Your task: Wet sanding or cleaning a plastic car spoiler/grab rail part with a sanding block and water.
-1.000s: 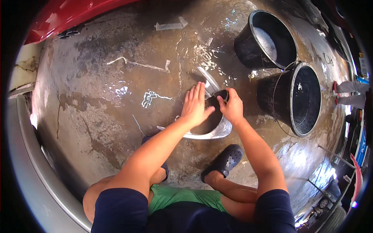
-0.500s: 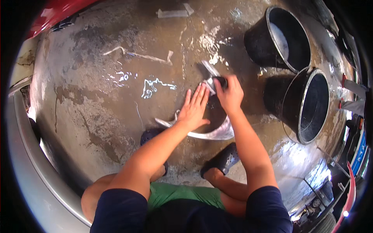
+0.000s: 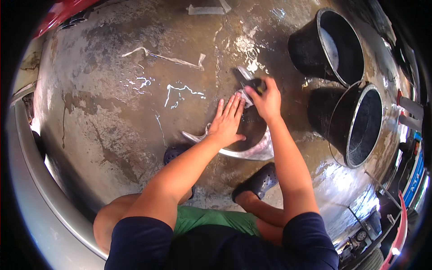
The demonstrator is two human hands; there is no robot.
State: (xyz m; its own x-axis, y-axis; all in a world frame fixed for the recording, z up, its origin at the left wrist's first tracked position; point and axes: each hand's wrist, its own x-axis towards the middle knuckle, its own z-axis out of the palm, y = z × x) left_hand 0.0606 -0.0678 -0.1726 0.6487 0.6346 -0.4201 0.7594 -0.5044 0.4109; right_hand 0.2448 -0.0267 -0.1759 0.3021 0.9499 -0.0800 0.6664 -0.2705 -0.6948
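Observation:
A curved, silvery-grey part (image 3: pixel 254 152) with narrow ends lies on the wet concrete floor in front of my feet. My left hand (image 3: pixel 227 121) presses flat on it with the fingers stretched out and the thumb apart, covering some of its middle. At the part's far end, my right hand (image 3: pixel 268 104) is closed around a small dark block (image 3: pixel 256 84), whose exact kind I cannot make out. The block touches or hovers just over the silvery surface beside my left fingertips.
Two black buckets (image 3: pixel 310 49) (image 3: pixel 322 114) stand at the right, the far one with whitish contents. Crumpled tape strips (image 3: pixel 164 58) lie on the floor (image 3: pixel 108 103) ahead. A silver car panel (image 3: pixel 40 180) borders the left; a red one (image 3: pixel 63 15) shows at far left.
My right hand and the dark block have shifted slightly at the part's far end. The left hand stays flat on the part. The whole view has moved a little.

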